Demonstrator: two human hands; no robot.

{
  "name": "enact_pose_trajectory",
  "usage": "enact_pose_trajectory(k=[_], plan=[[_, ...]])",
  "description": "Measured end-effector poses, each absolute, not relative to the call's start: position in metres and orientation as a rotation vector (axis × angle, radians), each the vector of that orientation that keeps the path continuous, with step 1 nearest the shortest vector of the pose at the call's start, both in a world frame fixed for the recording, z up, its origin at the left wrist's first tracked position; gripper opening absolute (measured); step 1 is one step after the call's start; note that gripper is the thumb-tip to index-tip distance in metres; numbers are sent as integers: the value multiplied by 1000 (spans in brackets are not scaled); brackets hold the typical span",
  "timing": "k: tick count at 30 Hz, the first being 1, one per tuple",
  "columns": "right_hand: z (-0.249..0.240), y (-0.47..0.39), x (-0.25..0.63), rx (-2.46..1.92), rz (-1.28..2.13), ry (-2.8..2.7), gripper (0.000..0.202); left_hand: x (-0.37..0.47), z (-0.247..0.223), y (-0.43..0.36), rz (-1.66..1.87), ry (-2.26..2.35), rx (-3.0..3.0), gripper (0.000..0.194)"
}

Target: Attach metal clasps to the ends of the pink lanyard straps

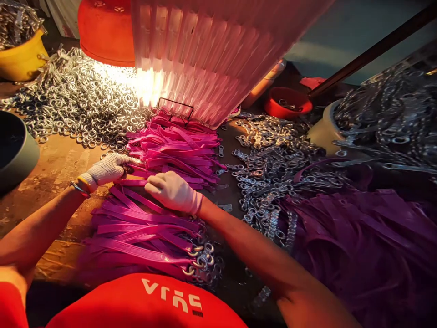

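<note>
My left hand (108, 169), in a white dotted knit glove, is closed at the left ends of the pink straps, its forefinger stretched toward the pile (177, 148). Something dark shows under its fingers, too small to make out. My right hand (174, 191), in a pale glove, has curled fingers closed on a pink strap (131, 182) that runs leftward below my left hand. Nearer to me lies a second heap of pink straps (146, 232), with metal rings (201, 259) at their right ends.
Loose metal rings (85, 100) are heaped under a red lamp (105, 34). A corrugated translucent panel (211, 54) stands behind the straps. Metal links (262, 177) and purple straps (362, 232) lie right. Around them are a yellow bucket (23, 57), dark bowl (29, 152) and red bowl (293, 108).
</note>
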State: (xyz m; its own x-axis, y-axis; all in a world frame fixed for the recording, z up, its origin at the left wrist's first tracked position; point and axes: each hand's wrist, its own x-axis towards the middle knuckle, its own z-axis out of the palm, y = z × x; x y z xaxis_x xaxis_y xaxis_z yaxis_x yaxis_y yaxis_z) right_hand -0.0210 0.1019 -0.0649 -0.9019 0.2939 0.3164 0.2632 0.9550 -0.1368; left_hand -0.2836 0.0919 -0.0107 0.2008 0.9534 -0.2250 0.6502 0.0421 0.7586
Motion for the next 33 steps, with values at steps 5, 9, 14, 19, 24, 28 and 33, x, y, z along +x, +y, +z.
enact_pose_trajectory(k=[5,9,14,19,24,28,33], plan=[[-60,93,-57,-584,88,-2893,30,-282,-10,95,486,1428,1465,64],[-58,98,-69,-987,165,-2877,28,-282,-14,98,553,1438,1472,54],[-66,106,-62,-1050,385,-2678,22,-289,-23,103,558,1465,1455,55],[-77,113,-47,-875,487,-2526,16,-290,-20,107,565,1441,1448,54],[-75,119,-38,-766,576,-2404,16,-285,-8,111,591,1434,1390,51],[-68,116,-34,-761,554,-2516,16,-282,-3,111,624,1412,1310,44],[-49,94,-36,-692,293,-2953,22,-274,0,105,776,1396,1217,32]])
